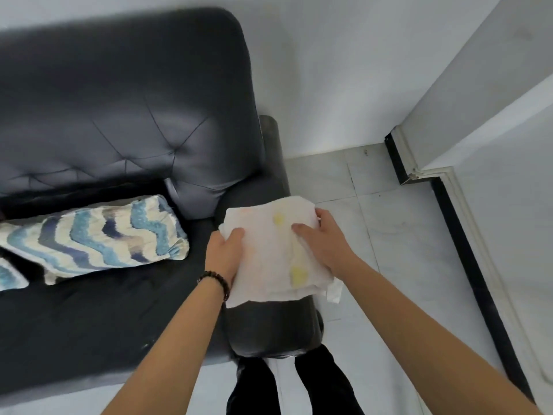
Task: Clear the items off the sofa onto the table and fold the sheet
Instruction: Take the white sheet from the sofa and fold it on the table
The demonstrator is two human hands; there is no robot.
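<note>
We see folded white sheet (269, 259) lying on sofa (119, 115) armrest (269, 327). Left hand (224, 250) grips sheet's left edge, thumb on top; right hand (323, 244) covers right side, fingers curled over far edge. Wave-striped pillow (95, 235) on seat.

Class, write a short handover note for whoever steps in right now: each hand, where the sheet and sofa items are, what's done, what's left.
Left hand grips the sheet by its left edge; right hand holds its right side.
Sheet lies on the sofa armrest, folded small.
Striped cushion and part of a second cushion lie on the seat; table not in view.
Done: sheet looks folded. Left: set it down, clear cushions if they count.
</note>
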